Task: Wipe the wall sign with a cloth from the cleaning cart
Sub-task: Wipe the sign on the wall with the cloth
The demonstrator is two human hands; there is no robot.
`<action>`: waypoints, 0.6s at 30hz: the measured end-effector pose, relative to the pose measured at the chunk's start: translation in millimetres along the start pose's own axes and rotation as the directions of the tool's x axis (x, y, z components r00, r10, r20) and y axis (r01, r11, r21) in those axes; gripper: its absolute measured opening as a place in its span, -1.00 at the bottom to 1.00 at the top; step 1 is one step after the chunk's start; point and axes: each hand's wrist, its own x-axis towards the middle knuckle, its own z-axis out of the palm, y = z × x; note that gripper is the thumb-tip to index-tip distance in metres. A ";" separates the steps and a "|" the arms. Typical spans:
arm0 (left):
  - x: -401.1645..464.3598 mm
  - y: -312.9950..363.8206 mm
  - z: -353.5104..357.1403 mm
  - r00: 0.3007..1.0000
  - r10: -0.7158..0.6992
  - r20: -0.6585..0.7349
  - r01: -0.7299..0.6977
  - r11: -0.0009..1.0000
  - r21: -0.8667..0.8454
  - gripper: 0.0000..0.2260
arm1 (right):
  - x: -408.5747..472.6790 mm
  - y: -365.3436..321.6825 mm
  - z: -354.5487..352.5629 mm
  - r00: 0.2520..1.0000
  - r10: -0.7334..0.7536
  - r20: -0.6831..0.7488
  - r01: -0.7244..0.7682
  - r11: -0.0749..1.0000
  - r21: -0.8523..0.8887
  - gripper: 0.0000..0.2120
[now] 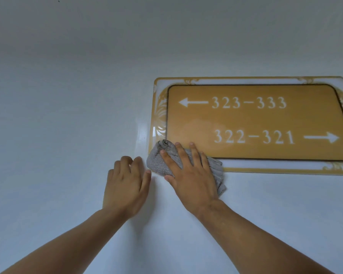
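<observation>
A gold wall sign (251, 119) with white room numbers and two arrows hangs on the wall at the right. Its pale ornate border runs off the right edge of the view. A folded grey cloth (158, 161) lies over the sign's lower left corner. My right hand (188, 175) presses flat on the cloth with fingers spread, covering most of it. My left hand (127, 184) rests flat against the bare wall just left of the cloth, fingers slightly curled and holding nothing.
A plain white wall (67, 95) fills the view all around the sign. Both bare forearms reach up from the bottom edge. The cleaning cart is out of view.
</observation>
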 end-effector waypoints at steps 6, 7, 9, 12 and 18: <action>15.3 30.6 -15.4 0.969 -0.159 0.191 0.236 0.827 -0.510 -0.44 | -12.5 4.3 -17.1 0.997 -0.068 0.027 0.070 0.994 -0.083 -0.38; 17.0 35.8 -16.1 0.965 -0.174 0.196 0.252 0.822 -0.511 -0.42 | -15.8 7.6 -18.7 0.998 -0.059 0.024 0.061 0.995 -0.079 -0.38; 19.4 42.2 -16.5 0.956 -0.209 0.208 0.289 0.806 -0.517 -0.41 | -21.7 15.6 -22.2 0.999 -0.048 0.016 0.049 0.996 -0.070 -0.35; 21.0 41.4 -18.8 0.939 -0.235 0.252 0.337 0.775 -0.535 -0.45 | -30.3 27.9 -25.7 0.996 -0.085 -0.008 0.084 0.993 -0.083 -0.25; 10.0 53.3 -24.3 0.939 -0.008 0.344 0.236 0.743 -0.626 -0.74 | -43.2 44.6 -37.7 0.991 -0.130 -0.041 0.126 0.989 -0.078 -0.13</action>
